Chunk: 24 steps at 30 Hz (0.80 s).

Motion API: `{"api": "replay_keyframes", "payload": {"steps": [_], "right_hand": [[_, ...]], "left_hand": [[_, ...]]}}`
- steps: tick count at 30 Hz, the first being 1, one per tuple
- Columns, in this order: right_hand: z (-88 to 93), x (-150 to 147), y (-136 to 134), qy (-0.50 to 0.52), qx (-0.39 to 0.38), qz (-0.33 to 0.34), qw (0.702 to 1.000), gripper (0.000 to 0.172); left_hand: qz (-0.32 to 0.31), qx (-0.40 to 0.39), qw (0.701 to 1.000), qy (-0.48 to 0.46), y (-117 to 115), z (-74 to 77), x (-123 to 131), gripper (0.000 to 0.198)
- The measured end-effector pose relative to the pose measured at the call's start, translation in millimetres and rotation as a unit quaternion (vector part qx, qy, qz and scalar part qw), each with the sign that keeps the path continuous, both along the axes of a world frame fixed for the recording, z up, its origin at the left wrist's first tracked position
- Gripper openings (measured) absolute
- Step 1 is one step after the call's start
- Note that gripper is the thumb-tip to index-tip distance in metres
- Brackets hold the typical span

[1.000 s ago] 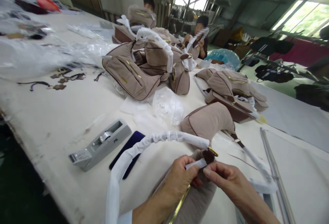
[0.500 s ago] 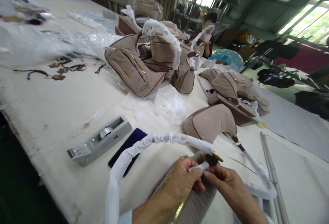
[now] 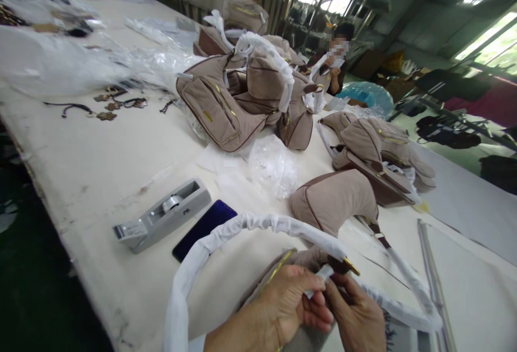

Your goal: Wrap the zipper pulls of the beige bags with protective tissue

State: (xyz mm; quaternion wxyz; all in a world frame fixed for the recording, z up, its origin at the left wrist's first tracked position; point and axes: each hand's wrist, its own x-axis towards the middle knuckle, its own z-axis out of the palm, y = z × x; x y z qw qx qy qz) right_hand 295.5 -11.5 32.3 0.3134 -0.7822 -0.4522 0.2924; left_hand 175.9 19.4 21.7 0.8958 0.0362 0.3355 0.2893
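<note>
A taupe handbag (image 3: 301,257) with a gold zipper lies at the table's near edge under my hands. Its strap (image 3: 226,236) arches up, wrapped in white paper. My left hand (image 3: 283,303) pinches the white paper end (image 3: 323,274) by the strap's gold ring (image 3: 350,266). My right hand (image 3: 357,317) is closed against the same spot, fingers pressed on the wrap from the right.
A grey tape dispenser (image 3: 163,221) and a dark phone (image 3: 204,229) lie left of the bag. Crumpled plastic (image 3: 271,166) and several taupe bags (image 3: 238,98) fill the table's (image 3: 81,174) middle. Two people work at the far end. A metal bar (image 3: 432,276) lies right.
My hands and the bag sank toward the lower frame edge as the view tilted. My fingers closed tighter around the paper end at the gold ring.
</note>
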Motion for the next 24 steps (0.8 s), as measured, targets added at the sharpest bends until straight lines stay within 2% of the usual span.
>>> {"api": "replay_keyframes", "payload": {"steps": [3, 5, 8, 11, 17, 24], "right_hand": [[0.1, 2.2, 0.0, 0.051, -0.014, 0.000, 0.999, 0.033], [0.8, 4.8, 1.0, 0.132, -0.030, 0.009, 0.991, 0.035], [5.3, 7.4, 2.6, 0.275, -0.083, 0.002, 0.958, 0.035], [11.7, 7.6, 4.3, 0.349, -0.127, -0.007, 0.929, 0.034], [11.1, 0.6, 7.8, 0.357, -0.100, -0.065, 0.926, 0.037], [0.0, -9.7, 4.5, 0.260, -0.069, -0.083, 0.959, 0.029]], "left_hand": [[-0.003, 0.008, 1.000, 0.001, -3.8, 1.7, 0.8, 0.021], [0.004, 0.022, 1.000, 0.004, -5.5, 1.8, 0.9, 0.023], [0.023, 0.037, 0.999, -0.004, -6.3, -2.0, -0.4, 0.025], [0.035, 0.046, 0.998, -0.015, -7.4, -8.3, -1.0, 0.023], [0.027, 0.071, 0.997, 0.022, -11.2, -7.8, 4.3, 0.029], [0.060, 0.101, 0.990, 0.081, -12.7, 1.0, 7.9, 0.045]]}}
